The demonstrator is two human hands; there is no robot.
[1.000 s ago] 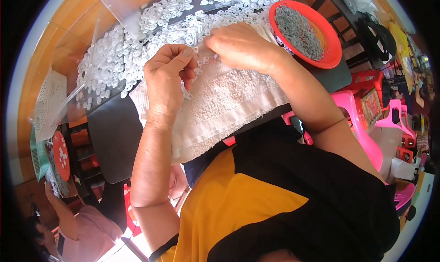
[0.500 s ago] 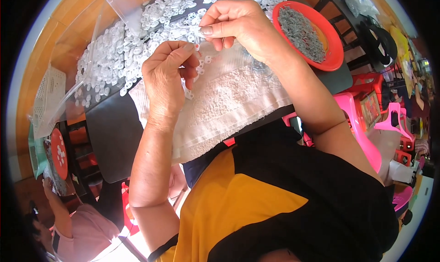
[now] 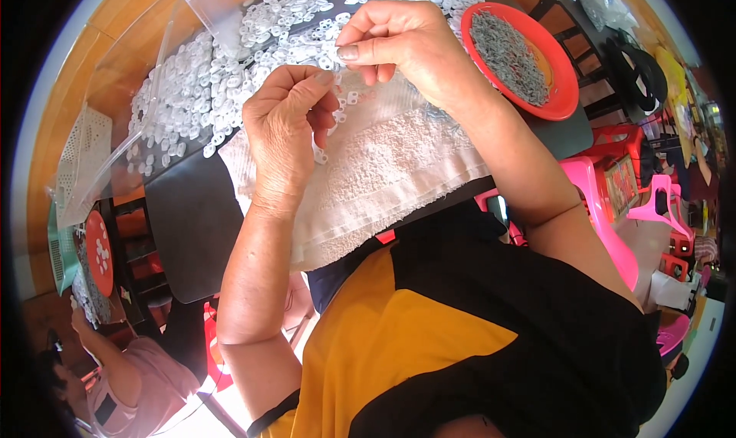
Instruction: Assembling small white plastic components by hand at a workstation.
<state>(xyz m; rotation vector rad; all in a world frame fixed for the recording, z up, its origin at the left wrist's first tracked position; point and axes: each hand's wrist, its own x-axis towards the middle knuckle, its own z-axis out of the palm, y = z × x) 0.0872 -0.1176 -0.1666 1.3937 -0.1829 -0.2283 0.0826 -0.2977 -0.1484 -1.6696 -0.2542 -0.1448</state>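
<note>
White plastic pieces (image 3: 226, 85) heaped just beyond left hand (image 3: 284, 124), right hand (image 3: 414, 45).

From here, the left hand (image 3: 287, 116) curls inward — its fingers hide whatever they may pinch, and part of the small white pieces (image 3: 342, 117) beside them. Anything the right hand (image 3: 395, 43) pinches is too small to tell. The left forearm (image 3: 257, 269) covers some of the towel (image 3: 399, 154); the grey bits (image 3: 506, 59) blur together, and the clear plastic box (image 3: 205, 7) is cut off above.
</note>
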